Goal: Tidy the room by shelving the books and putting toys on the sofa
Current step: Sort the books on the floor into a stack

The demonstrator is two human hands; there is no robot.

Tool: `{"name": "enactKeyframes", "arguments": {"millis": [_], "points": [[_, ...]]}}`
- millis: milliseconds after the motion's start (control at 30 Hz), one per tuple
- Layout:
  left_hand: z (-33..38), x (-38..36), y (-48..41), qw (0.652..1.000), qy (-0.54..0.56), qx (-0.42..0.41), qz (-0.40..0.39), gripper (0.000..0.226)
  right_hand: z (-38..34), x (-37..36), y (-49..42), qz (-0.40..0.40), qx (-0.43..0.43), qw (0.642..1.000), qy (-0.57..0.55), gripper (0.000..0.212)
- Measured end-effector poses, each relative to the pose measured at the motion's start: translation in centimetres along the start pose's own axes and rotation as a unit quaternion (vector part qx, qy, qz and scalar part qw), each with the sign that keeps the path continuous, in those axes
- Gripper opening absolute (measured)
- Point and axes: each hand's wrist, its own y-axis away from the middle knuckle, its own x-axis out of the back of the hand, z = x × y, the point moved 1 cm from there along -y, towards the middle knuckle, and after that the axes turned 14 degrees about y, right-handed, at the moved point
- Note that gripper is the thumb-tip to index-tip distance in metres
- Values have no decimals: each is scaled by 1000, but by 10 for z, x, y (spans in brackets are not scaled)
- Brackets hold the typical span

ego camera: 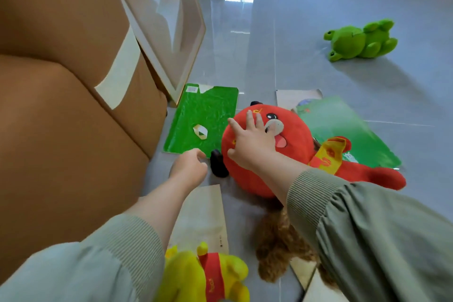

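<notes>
A big red plush toy (296, 152) with black ears lies on the floor in the middle. My right hand (252, 141) rests on its head with fingers spread. My left hand (191, 167) hovers by the toy's black ear (219, 164), fingers curled, holding nothing that I can see. A green book (206, 115) lies flat beside the brown sofa (61, 105). Another green book (348, 135) lies partly under the red toy. A yellow plush bear (208, 274) lies near my left sleeve. A green frog plush (360, 40) lies far right. A brown curly plush (277, 250) sits under my right arm.
A glass-topped side table (171, 32) stands next to the sofa above the green book. A beige book (203, 218) lies on the grey tile floor under my left forearm, another (297, 98) behind the red toy. More beige covers (306, 274) lie at the bottom.
</notes>
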Motion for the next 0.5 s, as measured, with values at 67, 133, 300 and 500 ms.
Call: {"name": "enactKeyframes", "arguments": {"millis": [67, 133, 300, 500], "points": [[-12, -3, -23, 1000, 6, 9, 0, 40, 6, -5, -23, -22, -36, 999, 35, 77], [-23, -8, -45, 1000, 18, 14, -12, 46, 12, -11, -37, -16, -43, 995, 90, 75], [-47, 0, -85, 999, -1, 52, -3, 66, -4, -23, -52, -49, -17, 994, 95, 78], [-63, 21, -137, 984, 98, 150, -18, 66, 6, -6, -70, -210, -39, 975, 67, 94]]}}
